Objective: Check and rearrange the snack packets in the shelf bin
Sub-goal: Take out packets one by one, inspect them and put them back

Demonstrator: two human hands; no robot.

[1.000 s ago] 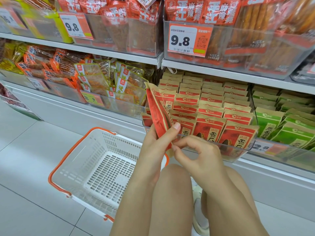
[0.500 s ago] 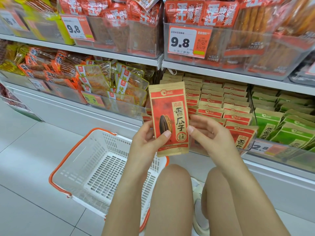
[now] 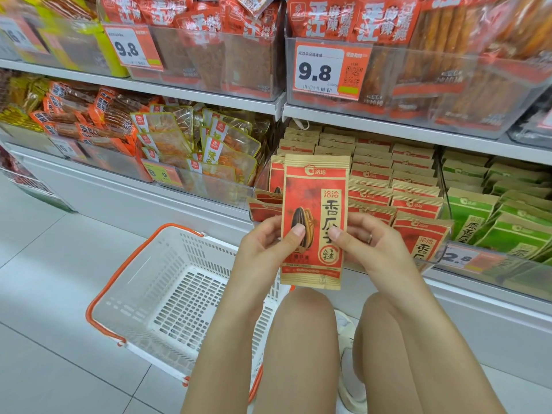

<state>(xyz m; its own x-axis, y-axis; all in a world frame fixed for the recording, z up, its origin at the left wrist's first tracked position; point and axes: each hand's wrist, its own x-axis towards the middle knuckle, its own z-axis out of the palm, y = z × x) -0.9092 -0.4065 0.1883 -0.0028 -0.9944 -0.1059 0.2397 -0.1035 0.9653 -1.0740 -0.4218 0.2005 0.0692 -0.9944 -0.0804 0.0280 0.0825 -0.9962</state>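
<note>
She crouches on the tiled floor facing the lower shelf, knees up at 6 o'clock. A red packet stands upright between her two hands, face toward her, its top edge level with the packets still in the bin, its bottom edge just above her left knee. A second red packet peeks out behind it on the 9 o'clock side.

The left hand grips the packet's left edge, thumb pressed flat on the printed seed, fingers curled behind. The right hand pinches the right edge, thumb on the front near the round seal, a ring showing on one finger. Both forearms rise from 6 o'clock and meet at the packet.

The bin sits at 2 o'clock of the hands, its clear front lip just right of the right hand; rows of red packets fill it, with green packets beyond at 3 o'clock. The shelf above overhangs the bin at 12 o'clock.

A white basket with orange rim lies on the floor at 8 o'clock, its near corner under her left forearm. Open floor spreads left of it.
</note>
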